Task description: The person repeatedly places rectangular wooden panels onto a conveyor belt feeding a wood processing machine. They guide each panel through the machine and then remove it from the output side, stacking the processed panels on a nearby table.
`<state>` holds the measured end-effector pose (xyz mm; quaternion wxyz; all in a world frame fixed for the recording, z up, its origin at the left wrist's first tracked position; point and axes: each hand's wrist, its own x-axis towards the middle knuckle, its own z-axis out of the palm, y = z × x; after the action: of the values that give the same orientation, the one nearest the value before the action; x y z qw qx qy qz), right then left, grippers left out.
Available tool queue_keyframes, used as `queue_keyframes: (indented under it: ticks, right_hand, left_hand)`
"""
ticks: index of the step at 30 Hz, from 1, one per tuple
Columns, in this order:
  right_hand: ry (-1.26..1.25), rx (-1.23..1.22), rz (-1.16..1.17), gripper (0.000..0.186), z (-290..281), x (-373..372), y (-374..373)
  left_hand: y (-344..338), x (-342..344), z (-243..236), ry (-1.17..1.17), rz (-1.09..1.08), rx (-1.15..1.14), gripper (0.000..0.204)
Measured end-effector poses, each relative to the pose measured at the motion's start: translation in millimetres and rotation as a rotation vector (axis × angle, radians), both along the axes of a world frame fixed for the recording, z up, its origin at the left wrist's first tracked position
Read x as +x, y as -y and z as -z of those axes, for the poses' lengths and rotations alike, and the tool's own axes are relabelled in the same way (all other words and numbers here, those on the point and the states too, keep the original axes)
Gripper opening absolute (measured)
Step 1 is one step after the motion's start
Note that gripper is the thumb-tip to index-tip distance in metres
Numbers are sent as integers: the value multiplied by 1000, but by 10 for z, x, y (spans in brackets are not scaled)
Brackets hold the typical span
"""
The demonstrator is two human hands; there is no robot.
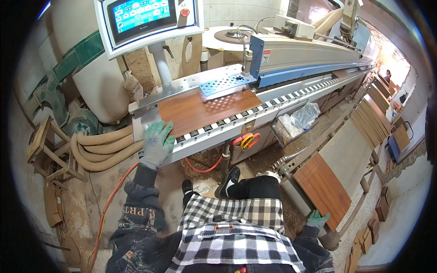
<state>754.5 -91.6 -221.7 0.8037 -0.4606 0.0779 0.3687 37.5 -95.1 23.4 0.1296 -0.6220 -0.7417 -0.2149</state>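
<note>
My left hand (157,144), in a grey and green work glove, lies with spread fingers on the near left end of the machine bed, fingertips at the corner of a brown wood-grain panel (186,111). That panel rests flat on the bed, partly under a blue perforated plate (227,85). At the lower right, my right hand (317,220), gloved alike, has its fingers closed at the near edge of a second wood-grain panel (324,189). This second panel lies on a roller conveyor (343,150); the fingers beneath its edge are hidden.
A control screen (143,13) with a red stop button (184,12) stands above the bed. Yellow-and-red scissors (247,141) hang on the machine's side, near a wire basket (291,129) of plastic. Beige hoses (107,148), a wooden stool (50,143) and a red hose (111,204) are at left.
</note>
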Motion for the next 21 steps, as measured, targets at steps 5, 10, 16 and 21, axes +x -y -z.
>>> queue_keyframes:
  ticks: [5, 10, 16, 21]
  right_hand:
    - [49, 24, -90, 67, -104, 64, 40]
    - [67, 53, -205, 45, -454, 16, 182]
    - [106, 251, -324, 24, -710, -74, 231]
    - [122, 270, -617, 17, -1073, -402, 117]
  left_hand:
    - [-378, 245, 61, -14, -23, -53, 52]
    - [-809, 507, 9, -14, -4, -144, 54]
    - [-955, 750, -78, 23, 135, -14, 60]
    - [-678, 689, -62, 51, 246, 221, 59]
